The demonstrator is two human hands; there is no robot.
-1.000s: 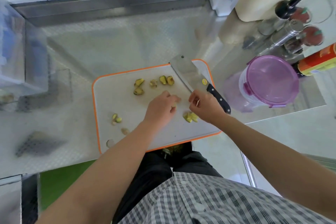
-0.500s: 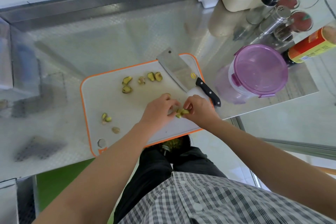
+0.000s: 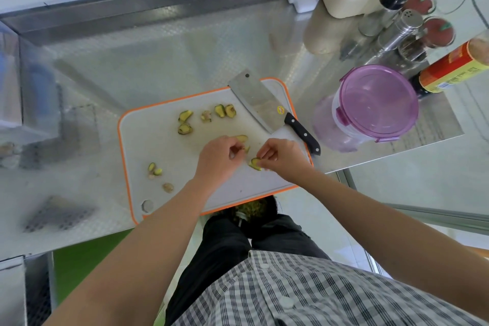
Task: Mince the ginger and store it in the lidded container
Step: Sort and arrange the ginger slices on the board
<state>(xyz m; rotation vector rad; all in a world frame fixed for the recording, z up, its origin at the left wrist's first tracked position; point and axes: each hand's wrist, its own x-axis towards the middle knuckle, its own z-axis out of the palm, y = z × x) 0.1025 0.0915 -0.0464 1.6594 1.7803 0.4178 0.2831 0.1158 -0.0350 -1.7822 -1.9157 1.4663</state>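
**Q:** Steel worktop [image 3: 158,61], viewed from above: why does the cleaver [image 3: 252,99] lie idle at 1 o'clock on the cutting board [image 3: 148,145]?

**A:** Both hands are busy sorting. The right hand [image 3: 284,160] has thumb and fingertips clamped on a ginger slice [image 3: 254,163], just right of the board's centre. The left hand [image 3: 218,161] has its fingers curled together, apparently pinching a small ginger piece [image 3: 247,149]. Judged step: gathering slices into a stack before mincing.

**Q:** And the remaining ginger?

**A:** Loose slices [image 3: 206,116] lie at 12 o'clock and further scraps [image 3: 154,171] at 8 o'clock. The lidded container [image 3: 375,103] stands closed at 2 o'clock, off the board but near.

**Q:** Any legible writing?

**A:** None. The oval blade sticker [image 3: 281,110] and the red-yellow bottle label [image 3: 449,71] are too small to read.
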